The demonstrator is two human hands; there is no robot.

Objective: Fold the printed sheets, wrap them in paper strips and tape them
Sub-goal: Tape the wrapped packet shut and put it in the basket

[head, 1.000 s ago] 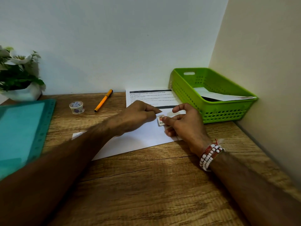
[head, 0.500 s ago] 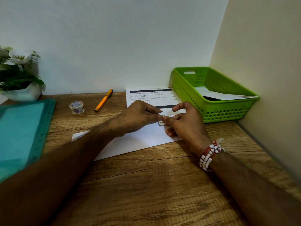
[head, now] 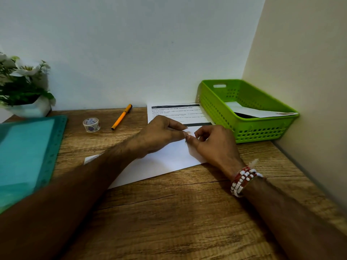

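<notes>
Both hands pinched a small, blurred pinkish piece of tape (head: 188, 132) just above a plain white paper sheet (head: 165, 162).

The smooth sheet lay flat and skewed on the grained brown wooden table (head: 169, 212), its far edge overlapping a printed sheet with black bars and lines of text (head: 176, 112); the left hand (head: 161, 136) curled knuckles-up, fingertips closed on the tape; the right hand (head: 216, 145) met it thumb-first, fingers bent, gripping the same scrap; a red-and-white beaded bracelet (head: 242, 180) circled the right wrist; a perforated bright green plastic basket (head: 249, 130) stood just beside the sheets, holding a folded white sheet (head: 251, 111); further left lay a slim orange pen (head: 121, 117), a small translucent patterned tape roll (head: 91, 125), a teal plastic mat (head: 28, 147) and white flowers in a white pot (head: 26, 87).
</notes>
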